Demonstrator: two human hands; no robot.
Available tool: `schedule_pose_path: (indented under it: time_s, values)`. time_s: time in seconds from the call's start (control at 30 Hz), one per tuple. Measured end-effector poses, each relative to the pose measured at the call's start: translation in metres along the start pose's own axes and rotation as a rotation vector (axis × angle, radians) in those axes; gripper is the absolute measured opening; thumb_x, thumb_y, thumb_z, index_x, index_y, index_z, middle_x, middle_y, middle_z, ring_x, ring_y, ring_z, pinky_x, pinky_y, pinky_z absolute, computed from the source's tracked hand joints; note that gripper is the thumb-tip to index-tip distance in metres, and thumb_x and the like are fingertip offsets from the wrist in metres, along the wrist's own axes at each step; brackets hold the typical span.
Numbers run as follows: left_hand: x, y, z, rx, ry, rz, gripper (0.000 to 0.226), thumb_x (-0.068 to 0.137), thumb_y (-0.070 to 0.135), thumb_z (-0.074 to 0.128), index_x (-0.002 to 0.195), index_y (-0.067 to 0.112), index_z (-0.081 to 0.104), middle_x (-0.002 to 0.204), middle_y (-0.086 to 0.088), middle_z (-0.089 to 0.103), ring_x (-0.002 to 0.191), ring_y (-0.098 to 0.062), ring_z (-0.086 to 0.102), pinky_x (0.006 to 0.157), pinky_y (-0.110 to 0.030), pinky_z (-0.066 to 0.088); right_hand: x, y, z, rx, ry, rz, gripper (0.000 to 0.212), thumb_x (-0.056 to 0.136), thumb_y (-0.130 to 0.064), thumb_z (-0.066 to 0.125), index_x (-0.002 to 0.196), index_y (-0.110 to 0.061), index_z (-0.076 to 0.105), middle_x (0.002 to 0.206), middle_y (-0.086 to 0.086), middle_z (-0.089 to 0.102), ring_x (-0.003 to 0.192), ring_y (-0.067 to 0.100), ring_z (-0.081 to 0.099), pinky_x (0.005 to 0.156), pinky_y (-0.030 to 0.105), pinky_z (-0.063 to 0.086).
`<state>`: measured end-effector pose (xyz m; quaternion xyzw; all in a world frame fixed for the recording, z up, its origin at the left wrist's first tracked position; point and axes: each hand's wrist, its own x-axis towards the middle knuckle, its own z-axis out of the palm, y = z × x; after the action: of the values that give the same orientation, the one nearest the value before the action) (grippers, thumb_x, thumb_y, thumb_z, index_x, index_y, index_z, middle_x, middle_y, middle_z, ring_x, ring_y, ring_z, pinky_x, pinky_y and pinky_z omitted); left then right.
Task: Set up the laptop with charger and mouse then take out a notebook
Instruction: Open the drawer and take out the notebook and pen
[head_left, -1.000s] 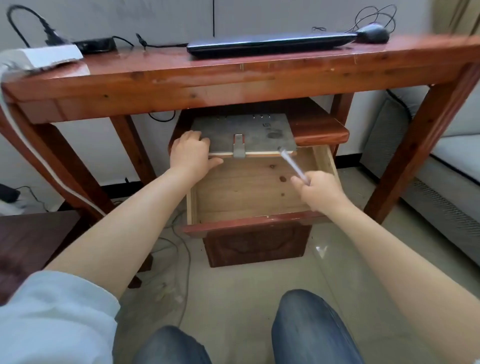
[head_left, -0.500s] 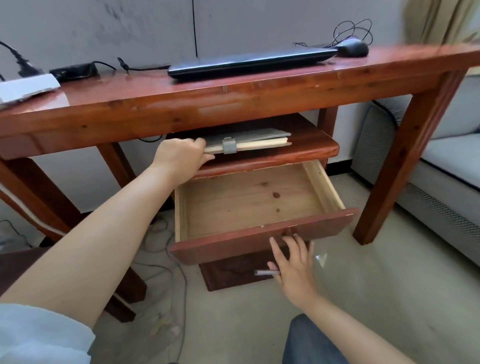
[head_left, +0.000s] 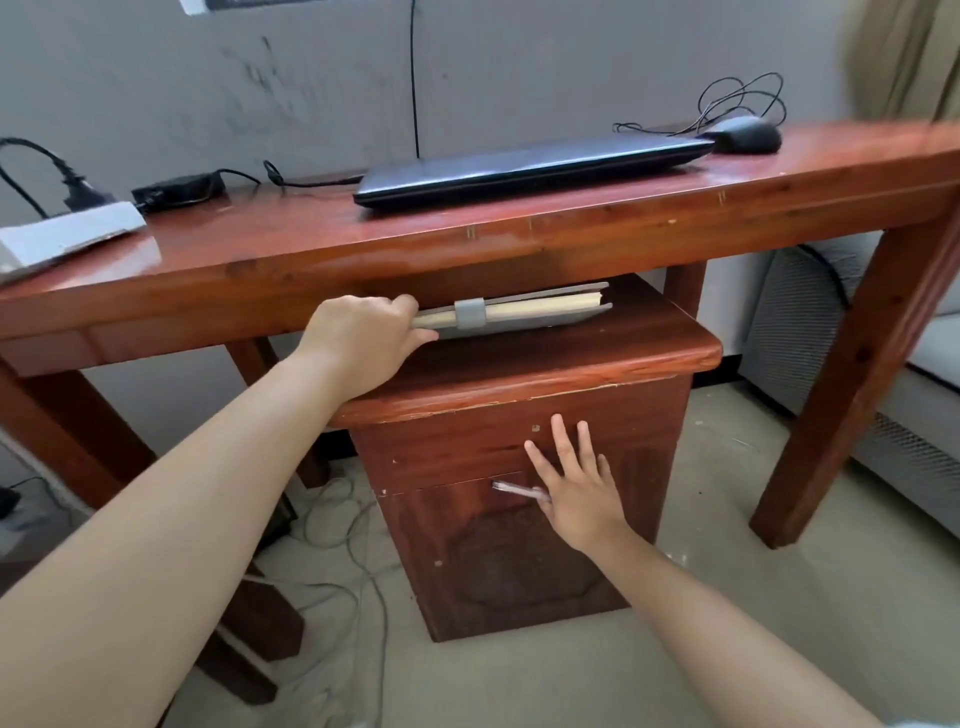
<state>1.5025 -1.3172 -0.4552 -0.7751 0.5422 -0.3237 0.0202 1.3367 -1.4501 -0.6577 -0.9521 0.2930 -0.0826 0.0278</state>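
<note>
A grey notebook (head_left: 524, 312) with a clasp lies on top of the small wooden cabinet (head_left: 519, 374) under the table. My left hand (head_left: 363, 338) grips its left edge. My right hand (head_left: 576, 493) presses flat on the shut drawer front (head_left: 467, 447), fingers spread, with a pen (head_left: 514, 489) pinned under the thumb. The closed dark laptop (head_left: 530, 171) lies on the red wooden table (head_left: 467, 239). A black mouse (head_left: 748, 135) with a coiled cable sits at its right. The charger brick (head_left: 176, 187) and its cable lie to the left.
A white power strip (head_left: 67, 236) with a black plug rests at the table's left end. Loose cables (head_left: 332, 571) trail on the floor left of the cabinet. A grey sofa (head_left: 883, 353) stands at the right, behind the table leg (head_left: 857, 384).
The open drawer has been pushed shut by my right hand, which still carries the pen. My left hand stays on the notebook on the cabinet top. The view has dropped lower.
</note>
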Motion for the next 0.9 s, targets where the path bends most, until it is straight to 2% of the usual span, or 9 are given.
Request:
schedule_pose_path:
  time_s: [0.13,0.3,0.4,0.47,0.57,0.63,0.7,0.77,0.9]
  values:
    - [-0.001,-0.003,-0.004,-0.026,0.042,0.062,0.04,0.093,0.037,0.047,0.103,0.0,0.06,0.083,-0.018,0.072,0.07,-0.038,0.067,0.053,-0.03,0.036,0.004,0.0,-0.004,0.037,-0.038,0.004,0.057,0.098,-0.027,0.036,0.145,-0.026,0.004,0.156,0.009,-0.017,0.141,0.037,-0.015,0.113,0.048,0.023]
    - [0.015,-0.013,-0.034,-0.117,0.052,0.189,0.031,0.076,0.019,0.075,0.066,-0.007,0.06,0.047,-0.019,0.064,0.035,-0.031,0.06,0.034,-0.028,0.047,-0.024,-0.003,-0.056,0.184,-0.13,0.026,0.054,0.098,-0.027,0.038,0.145,-0.016,0.015,0.157,0.009,-0.006,0.144,0.031,-0.003,0.114,0.047,0.022]
    - [0.025,-0.025,-0.062,-0.11,0.0,0.231,0.036,0.069,0.02,0.081,0.054,0.0,0.055,0.037,-0.011,0.057,0.025,-0.023,0.053,0.028,-0.02,0.041,-0.05,-0.005,-0.105,0.461,-0.086,0.058,0.036,0.093,-0.009,0.05,0.127,0.002,0.047,0.143,0.022,0.041,0.131,0.036,0.04,0.102,0.042,0.04]
    - [0.023,-0.035,-0.083,-0.125,-0.058,0.217,0.038,0.067,0.023,0.083,0.051,0.003,0.054,0.034,-0.008,0.055,0.022,-0.02,0.05,0.026,-0.017,0.038,-0.061,-0.009,-0.149,0.722,-0.024,0.237,0.019,0.091,0.001,0.049,0.107,0.003,0.059,0.1,0.023,0.068,0.093,0.03,0.066,0.081,0.032,0.05]
    - [0.012,-0.053,-0.12,-0.168,-0.16,0.172,0.04,0.06,0.026,0.087,0.048,0.005,0.055,0.031,-0.005,0.054,0.02,-0.02,0.048,0.025,-0.014,0.036,-0.046,-0.021,-0.226,1.185,-0.093,0.613,0.016,0.097,-0.01,0.042,0.097,-0.002,0.056,0.057,-0.002,0.067,0.038,-0.001,0.053,0.043,0.011,0.042]
    - [0.001,-0.069,-0.149,-0.162,-0.197,0.161,0.041,0.06,0.032,0.086,0.045,0.009,0.056,0.029,-0.001,0.051,0.019,-0.018,0.048,0.025,-0.011,0.032,-0.028,-0.04,-0.277,1.461,-0.266,0.813,0.03,0.097,-0.03,0.043,0.086,-0.006,0.058,0.049,-0.003,0.068,0.027,-0.001,0.045,0.026,0.01,0.03]
    - [-0.009,-0.087,-0.181,-0.164,-0.195,0.149,0.041,0.073,0.039,0.072,0.045,0.012,0.057,0.029,0.0,0.05,0.021,-0.016,0.048,0.026,-0.01,0.03,-0.011,-0.07,-0.322,1.534,-0.466,0.88,0.045,0.09,-0.05,0.045,0.08,-0.009,0.058,0.055,0.004,0.071,0.027,0.005,0.046,0.025,0.008,0.023]
    - [-0.017,-0.107,-0.212,-0.171,-0.188,0.121,0.039,0.074,0.039,0.059,0.044,0.014,0.058,0.03,0.0,0.051,0.022,-0.015,0.049,0.026,-0.011,0.029,0.004,-0.106,-0.357,1.53,-0.524,0.907,0.048,0.083,-0.06,0.05,0.079,-0.012,0.056,0.059,0.009,0.071,0.027,0.01,0.049,0.027,0.008,0.023]
    - [-0.027,-0.149,-0.262,-0.137,-0.199,0.12,0.037,0.062,0.036,0.082,0.044,0.014,0.058,0.03,0.001,0.052,0.024,-0.013,0.05,0.027,-0.013,0.033,0.03,-0.179,-0.408,1.58,-0.483,0.908,0.033,0.078,-0.046,0.066,0.075,-0.015,0.055,0.044,0.006,0.069,0.032,0.016,0.063,0.034,0.013,0.029]
